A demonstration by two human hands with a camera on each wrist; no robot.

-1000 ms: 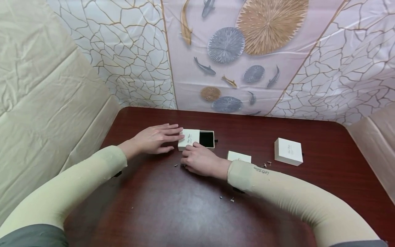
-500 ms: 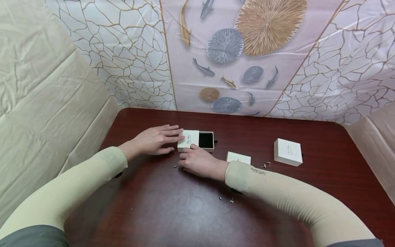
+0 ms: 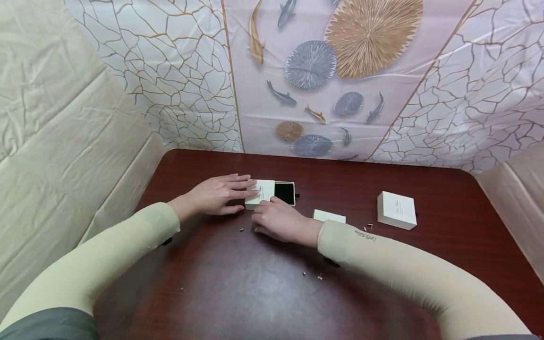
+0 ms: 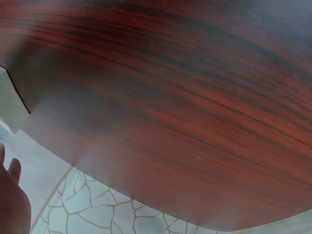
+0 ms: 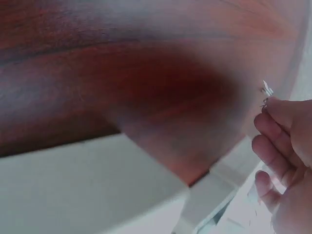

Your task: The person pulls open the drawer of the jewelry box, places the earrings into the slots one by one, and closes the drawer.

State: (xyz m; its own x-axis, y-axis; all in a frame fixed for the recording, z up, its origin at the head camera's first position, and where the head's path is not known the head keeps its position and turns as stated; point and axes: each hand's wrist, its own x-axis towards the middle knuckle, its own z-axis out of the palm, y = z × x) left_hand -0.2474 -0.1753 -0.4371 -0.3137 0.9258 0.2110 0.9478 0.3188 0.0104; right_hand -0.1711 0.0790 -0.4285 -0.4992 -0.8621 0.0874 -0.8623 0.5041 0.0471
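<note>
A small white jewelry box (image 3: 265, 188) lies with its drawer (image 3: 284, 192) slid partly out to the right, black lining showing. My left hand (image 3: 219, 194) lies with straight fingers on the box's left end; the left wrist view catches only a bit of this hand (image 4: 12, 197). Just in front of the box is my right hand (image 3: 282, 221). In the right wrist view, its thumb and index finger pinch a tiny metallic stud earring (image 5: 264, 104), mostly hidden by the fingertips. Another small stud (image 3: 242, 229) lies on the table left of the right hand.
A second white box (image 3: 329, 216) sits partly behind the right forearm. Farther right stands a third box (image 3: 397, 209), with small studs (image 3: 370, 225) near it. More studs (image 3: 319, 276) lie on the nearer part of the dark red table (image 3: 238, 293). Patterned cloth hangs behind.
An earring by the right fingertips has been picked up from the table. The right hand has moved slightly right, and the left hand has shifted a little right over the box.
</note>
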